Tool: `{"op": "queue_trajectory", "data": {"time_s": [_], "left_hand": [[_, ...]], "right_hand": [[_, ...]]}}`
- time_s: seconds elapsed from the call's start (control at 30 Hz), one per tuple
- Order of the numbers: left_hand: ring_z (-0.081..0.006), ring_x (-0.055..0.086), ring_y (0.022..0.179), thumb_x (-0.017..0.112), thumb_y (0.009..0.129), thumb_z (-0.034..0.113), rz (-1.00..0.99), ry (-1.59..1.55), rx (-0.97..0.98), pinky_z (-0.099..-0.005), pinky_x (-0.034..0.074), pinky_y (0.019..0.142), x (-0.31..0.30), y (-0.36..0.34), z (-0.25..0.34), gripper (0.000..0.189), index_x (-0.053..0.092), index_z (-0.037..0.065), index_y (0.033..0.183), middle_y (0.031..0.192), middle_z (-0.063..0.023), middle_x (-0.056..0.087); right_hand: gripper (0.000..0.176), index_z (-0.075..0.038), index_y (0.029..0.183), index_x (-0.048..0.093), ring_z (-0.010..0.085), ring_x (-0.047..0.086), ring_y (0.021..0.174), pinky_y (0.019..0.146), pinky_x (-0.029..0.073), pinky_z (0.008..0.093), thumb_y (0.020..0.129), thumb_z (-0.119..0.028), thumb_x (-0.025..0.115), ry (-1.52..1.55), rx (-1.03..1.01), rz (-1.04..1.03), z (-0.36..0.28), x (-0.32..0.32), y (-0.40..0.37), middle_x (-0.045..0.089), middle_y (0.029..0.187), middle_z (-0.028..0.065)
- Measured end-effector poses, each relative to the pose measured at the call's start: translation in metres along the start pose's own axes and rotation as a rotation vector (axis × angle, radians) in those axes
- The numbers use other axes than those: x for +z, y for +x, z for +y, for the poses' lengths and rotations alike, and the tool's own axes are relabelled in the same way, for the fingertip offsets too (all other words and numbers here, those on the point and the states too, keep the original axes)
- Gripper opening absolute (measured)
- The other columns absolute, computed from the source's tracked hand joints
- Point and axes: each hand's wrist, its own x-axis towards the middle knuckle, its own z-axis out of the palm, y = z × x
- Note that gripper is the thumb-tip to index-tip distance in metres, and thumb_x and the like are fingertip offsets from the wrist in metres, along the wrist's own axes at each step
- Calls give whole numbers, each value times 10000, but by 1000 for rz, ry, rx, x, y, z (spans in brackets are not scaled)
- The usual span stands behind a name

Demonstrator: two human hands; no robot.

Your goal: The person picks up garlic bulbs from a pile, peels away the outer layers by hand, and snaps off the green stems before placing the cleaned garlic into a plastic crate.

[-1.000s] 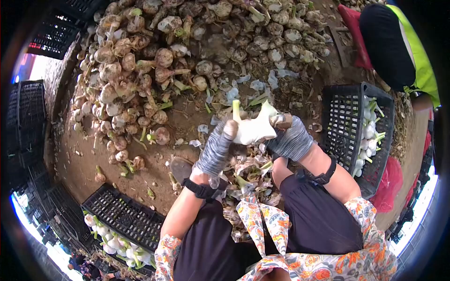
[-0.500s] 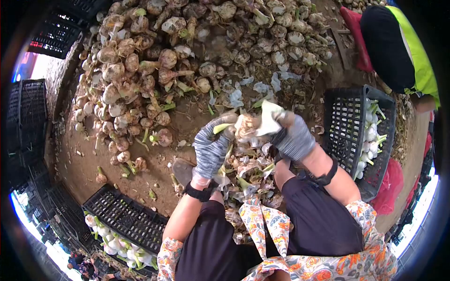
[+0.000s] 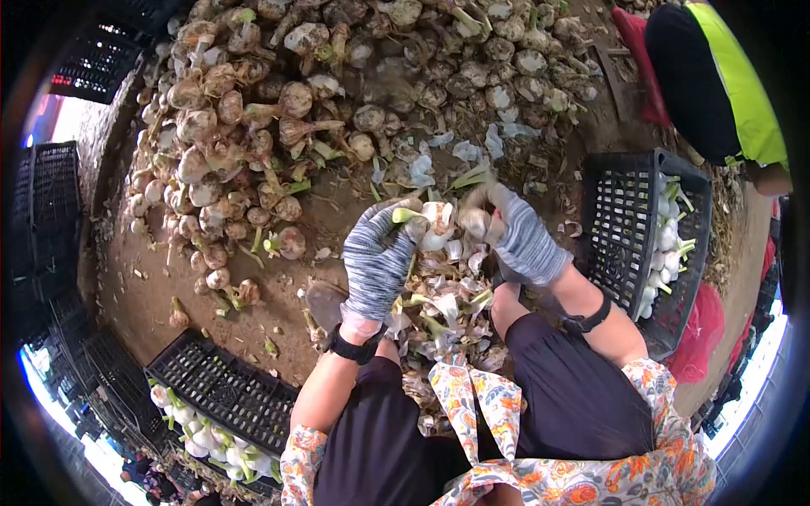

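Note:
My left hand (image 3: 377,257), in a grey knitted glove, is closed round a garlic bulb (image 3: 437,221) with a short green stem. The bulb's outer skin is partly off, showing white with brownish patches. Just right of it is my right hand (image 3: 525,240), gloved the same way. Its fingers are curled in beside the bulb and their tips are blurred; what they hold, if anything, I cannot make out. Below both hands, between my feet, lies a heap of peeled garlic skins (image 3: 443,308) with bits of green stem.
A large pile of unpeeled garlic (image 3: 253,126) spreads ahead. A black crate (image 3: 620,228) of white bulbs stands at right, another crate (image 3: 224,392) at lower left. Stacked crates (image 3: 51,219) line the left. A person in a yellow-green vest (image 3: 742,84) is at upper right.
The large white piece of skin at my right hand is gone from the fingers. The bulb in my left hand shows more white, and my right hand has shifted slightly.

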Motion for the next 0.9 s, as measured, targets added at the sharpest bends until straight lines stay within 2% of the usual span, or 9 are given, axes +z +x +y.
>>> {"op": "queue_trajectory", "data": {"time_s": [0.1,0.2,0.33,0.4,0.67,0.77,0.8,0.83,0.9], "left_hand": [[-190,621,832,648,766,16,15,188,132,-263,489,743,5,-1,-2,223,650,19,989,947,-118,628],[-225,621,777,676,733,38,-18,319,160,-285,493,705,3,-5,-2,243,660,32,975,918,-124,633],[-160,593,840,707,752,70,-14,268,101,-262,478,757,1,-7,-4,236,656,-3,970,945,-97,622],[-165,599,841,712,746,71,0,217,68,-261,482,756,3,-8,-2,242,659,6,972,953,-101,624],[-159,604,843,716,751,91,-39,359,215,-274,486,764,-2,-12,-8,254,655,10,984,963,-86,632],[-153,605,864,648,826,134,-171,-286,-163,-296,501,743,1,-13,-10,198,641,-3,968,953,-60,642],[-158,607,881,640,833,148,-148,-464,-312,-282,499,764,3,-15,-14,227,625,-6,999,968,-67,639],[-162,609,898,632,839,163,-123,-640,-459,-267,498,786,4,-16,-22,257,609,-8,1029,983,-73,635],[-163,615,908,617,845,167,-88,-853,-531,-255,506,798,7,-19,-29,313,563,-19,1091,994,-85,633]], "right_hand": [[384,-15,923,587,210,521,661,619,449,324,765,-352,683,-29,-237,213,-10,5,8,553,757,117],[333,-17,938,593,154,536,692,629,455,280,803,-311,674,30,-67,-128,-2,-10,11,586,792,68],[343,-18,1006,570,158,587,774,677,486,289,798,-269,676,627,191,-133,2,-16,-3,615,852,73],[324,-18,1032,546,202,613,769,685,501,325,797,-208,663,-85,-220,94,-3,-4,-7,619,877,112],[214,-23,956,588,295,617,788,711,498,356,766,-123,590,-122,-230,188,0,0,4,613,812,174],[269,-22,1010,594,269,613,815,749,488,349,768,-140,597,-335,-297,-32,28,4,-7,625,840,168],[343,-10,1059,586,209,604,844,780,474,325,751,-154,632,3,-84,-226,25,4,-17,633,913,158],[394,12,1069,581,148,583,858,773,472,290,720,-145,672,36,-120,-416,24,-9,-17,638,961,124],[420,30,1060,584,116,578,847,750,477,261,688,-132,695,381,-31,-464,13,-29,-26,638,970,92]]}}
